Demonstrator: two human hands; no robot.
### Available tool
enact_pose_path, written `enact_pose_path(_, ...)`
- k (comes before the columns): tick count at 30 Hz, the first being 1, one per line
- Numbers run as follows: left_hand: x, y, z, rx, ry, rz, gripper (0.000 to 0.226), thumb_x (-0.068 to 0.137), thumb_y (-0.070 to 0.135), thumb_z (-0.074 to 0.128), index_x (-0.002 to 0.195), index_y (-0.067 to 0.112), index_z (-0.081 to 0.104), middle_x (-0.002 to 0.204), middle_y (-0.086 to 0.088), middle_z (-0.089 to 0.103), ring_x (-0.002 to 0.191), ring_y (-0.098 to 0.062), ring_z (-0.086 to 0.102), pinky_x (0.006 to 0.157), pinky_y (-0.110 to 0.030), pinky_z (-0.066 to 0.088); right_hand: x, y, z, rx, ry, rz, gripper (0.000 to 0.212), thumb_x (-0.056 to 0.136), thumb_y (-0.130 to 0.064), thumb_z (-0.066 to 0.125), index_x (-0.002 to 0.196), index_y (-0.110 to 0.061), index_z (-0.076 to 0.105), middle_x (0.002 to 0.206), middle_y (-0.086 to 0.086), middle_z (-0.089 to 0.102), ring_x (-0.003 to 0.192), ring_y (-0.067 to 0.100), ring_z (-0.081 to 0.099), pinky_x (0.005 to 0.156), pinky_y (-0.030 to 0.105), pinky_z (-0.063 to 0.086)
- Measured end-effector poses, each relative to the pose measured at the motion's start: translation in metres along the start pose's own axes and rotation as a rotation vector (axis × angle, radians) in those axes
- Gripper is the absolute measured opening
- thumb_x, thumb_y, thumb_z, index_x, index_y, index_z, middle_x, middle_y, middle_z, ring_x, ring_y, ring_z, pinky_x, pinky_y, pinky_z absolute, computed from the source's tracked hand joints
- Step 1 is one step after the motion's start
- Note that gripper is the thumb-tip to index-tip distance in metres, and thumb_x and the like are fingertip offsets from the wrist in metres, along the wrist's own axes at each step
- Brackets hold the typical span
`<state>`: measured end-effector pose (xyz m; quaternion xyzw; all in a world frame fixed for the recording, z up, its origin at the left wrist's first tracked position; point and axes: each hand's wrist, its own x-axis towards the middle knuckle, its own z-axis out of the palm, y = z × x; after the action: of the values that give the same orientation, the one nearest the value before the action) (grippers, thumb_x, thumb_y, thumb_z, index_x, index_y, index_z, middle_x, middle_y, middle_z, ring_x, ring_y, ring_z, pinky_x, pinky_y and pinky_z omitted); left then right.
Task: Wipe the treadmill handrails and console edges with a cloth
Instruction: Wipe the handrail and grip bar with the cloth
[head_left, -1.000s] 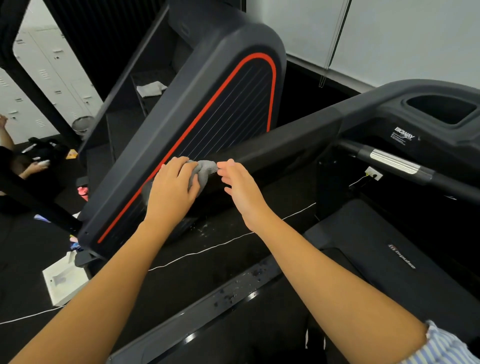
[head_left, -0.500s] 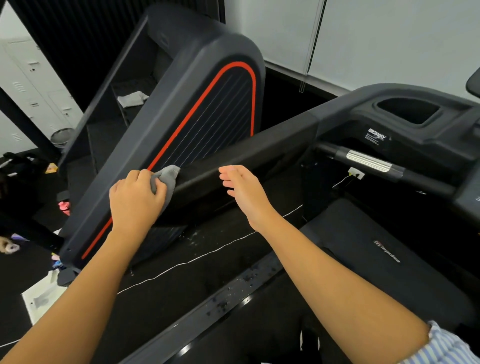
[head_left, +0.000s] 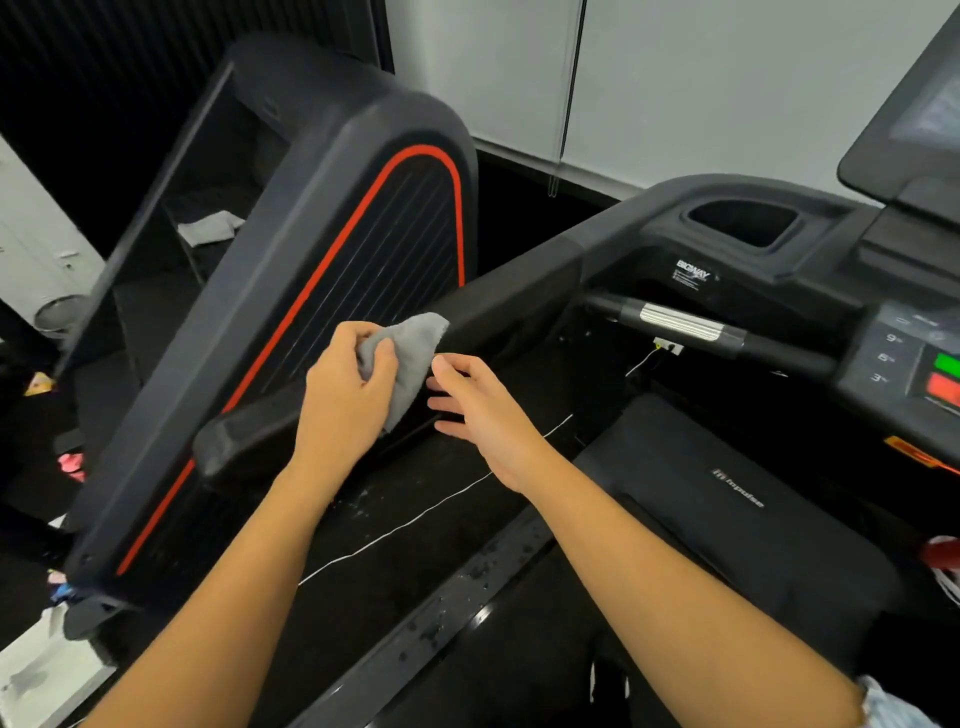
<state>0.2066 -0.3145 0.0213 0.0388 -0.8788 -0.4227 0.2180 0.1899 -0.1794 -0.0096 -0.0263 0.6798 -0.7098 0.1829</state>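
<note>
My left hand (head_left: 345, 395) grips a grey cloth (head_left: 410, 358) over the black left handrail (head_left: 498, 306) of the treadmill, near the rail's middle. The cloth hangs down past the fingers across the rail's inner side. My right hand (head_left: 478, 410) hovers just right of the cloth with relaxed fingers, fingertips at its edge; contact is unclear. The rail's near end (head_left: 223, 441) juts out left of my left wrist. The console (head_left: 883, 353) with its number keys and green and red buttons sits at the right, and a front grip bar (head_left: 680, 322) with a silver sensor runs below it.
A neighbouring machine's dark shroud with a red stripe (head_left: 332, 270) stands close behind the rail. A white cord (head_left: 415, 519) crosses the black floor below. The treadmill deck cover (head_left: 727, 514) and speckled side rail (head_left: 467, 587) lie at the lower right. A cup holder (head_left: 743, 223) is recessed in the console.
My left hand slid the cloth back up the rail toward the console, after first drawing it toward the rail's near end. The right hand stayed close beside it. The view turned right, revealing the console buttons.
</note>
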Motion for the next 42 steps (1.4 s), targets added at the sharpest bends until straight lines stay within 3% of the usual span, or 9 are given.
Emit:
enact_pose_path(5,-0.012,0.021,0.037,-0.186,-0.154,-0.059,0.015,0.095,0.028,0.046,0.107,0.019,0.050,0.092,0.011,0.056,0.081,0.000,0.057,0.065,-0.011,0.046,-0.006,-0.003,-0.020,0.094,-0.016,0.005,0.045,0.092,-0.043,0.051,0.132,-0.023,0.044,0.126,0.003,0.057,0.115,0.018,0.056,0.096,0.042,0.050)
enact_pose_path(11,-0.017,0.030,0.082,-0.534,-0.410,-0.475,0.017,0.093,0.036,0.048,0.103,0.023,0.051,0.106,-0.004,0.059,0.098,-0.022,0.061,0.085,-0.048,0.053,-0.015,0.001,-0.066,-0.124,0.139,0.020,0.034,0.094,-0.039,0.050,0.124,-0.022,0.051,0.118,0.002,0.060,0.108,0.016,0.059,0.091,0.040,0.053)
enact_pose_path(15,-0.017,0.039,0.116,-0.768,-0.517,-0.705,0.020,0.096,0.029,0.044,0.104,0.014,0.055,0.098,-0.009,0.065,0.090,-0.025,0.065,0.079,-0.040,0.055,-0.020,0.005,-0.103,-0.247,0.199,0.035,0.029,0.095,-0.039,0.048,0.117,-0.021,0.055,0.110,-0.001,0.060,0.100,0.012,0.059,0.085,0.030,0.054)
enact_pose_path(19,-0.010,0.042,0.152,-1.042,-0.476,-1.072,0.024,0.096,0.023,0.046,0.114,0.007,0.049,0.102,-0.015,0.061,0.091,-0.027,0.062,0.073,-0.037,0.050,-0.022,0.004,-0.149,-0.368,0.269,0.070,0.031,0.095,-0.043,0.045,0.116,-0.024,0.058,0.111,-0.005,0.061,0.099,0.010,0.059,0.089,0.031,0.050)
enact_pose_path(22,-0.001,0.046,0.180,-1.162,-0.348,-1.204,0.028,0.097,0.019,0.043,0.122,0.007,0.045,0.098,-0.017,0.057,0.097,-0.029,0.059,0.088,-0.042,0.048,-0.022,-0.003,-0.186,-0.405,0.350,0.081,0.027,0.095,-0.039,0.046,0.114,-0.025,0.059,0.112,-0.005,0.060,0.100,0.010,0.058,0.090,0.029,0.047)
enact_pose_path(27,0.020,0.049,0.225,-1.196,-0.259,-1.236,0.036,0.097,0.021,0.045,0.130,0.007,0.043,0.134,-0.017,0.048,0.118,-0.031,0.052,0.099,-0.043,0.044,-0.015,-0.018,-0.242,-0.567,0.470,0.025,0.022,0.095,-0.031,0.050,0.109,-0.021,0.063,0.105,-0.008,0.061,0.098,0.007,0.054,0.081,0.020,0.038)
enact_pose_path(35,0.036,0.056,0.280,-1.191,-0.212,-1.276,0.045,0.095,0.019,0.048,0.137,0.009,0.035,0.139,-0.015,0.043,0.122,-0.033,0.047,0.097,-0.045,0.045,0.003,-0.014,-0.310,-0.967,0.560,-0.062,0.028,0.093,-0.025,0.051,0.118,-0.016,0.059,0.121,0.006,0.053,0.114,0.023,0.049,0.095,0.031,0.038)
enact_pose_path(38,0.046,0.058,0.295,-1.219,-0.198,-1.262,0.045,0.095,0.024,0.048,0.135,0.007,0.038,0.135,-0.015,0.046,0.119,-0.032,0.051,0.098,-0.042,0.045,0.004,-0.013,-0.325,-1.129,0.525,-0.003,0.040,0.096,-0.025,0.045,0.134,-0.012,0.048,0.137,0.006,0.047,0.129,0.024,0.040,0.109,0.037,0.030)
enact_pose_path(42,0.070,0.065,0.312,-1.230,-0.195,-1.234,0.051,0.093,0.032,0.052,0.135,0.006,0.040,0.132,-0.013,0.050,0.116,-0.031,0.055,0.093,-0.040,0.049,0.004,-0.014,-0.342,-1.195,0.455,0.114,0.044,0.100,-0.033,0.035,0.136,-0.010,0.046,0.139,0.010,0.048,0.129,0.026,0.041,0.111,0.039,0.028)
